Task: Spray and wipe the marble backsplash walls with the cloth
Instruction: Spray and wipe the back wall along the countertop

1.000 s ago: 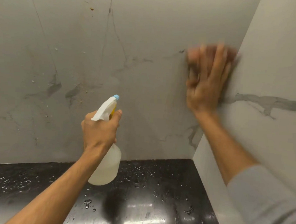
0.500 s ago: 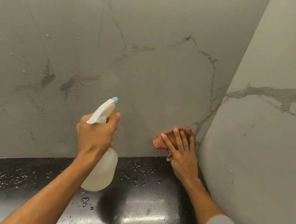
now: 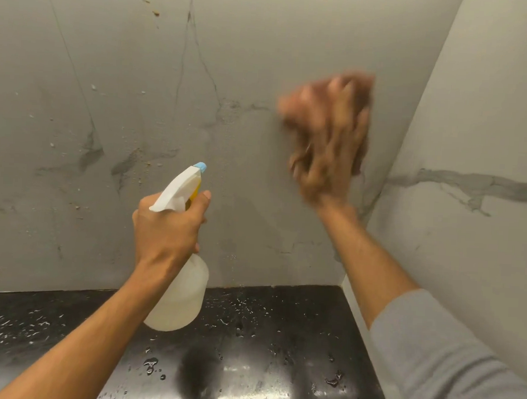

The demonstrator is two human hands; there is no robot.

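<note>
My left hand [image 3: 169,233] grips the neck of a translucent spray bottle [image 3: 185,296] with a white head and a blue nozzle, held upright above the counter and aimed at the back marble wall [image 3: 131,114]. My right hand [image 3: 329,154] is blurred with motion. It presses a reddish cloth [image 3: 361,119] flat against the back wall, close to the corner with the right marble wall [image 3: 475,150]. Only the cloth's edges show past the spread fingers. Droplets and small brown specks dot the back wall left of the bottle.
A glossy black countertop [image 3: 262,353] runs along the bottom, wet with scattered drops and glare. The two marble walls meet in a corner just right of my right hand. My right forearm wears a grey sleeve [image 3: 446,364].
My right hand swept the cloth from low on the wall near the countertop up to mid-height by the corner. My left hand with the bottle stayed nearly still.
</note>
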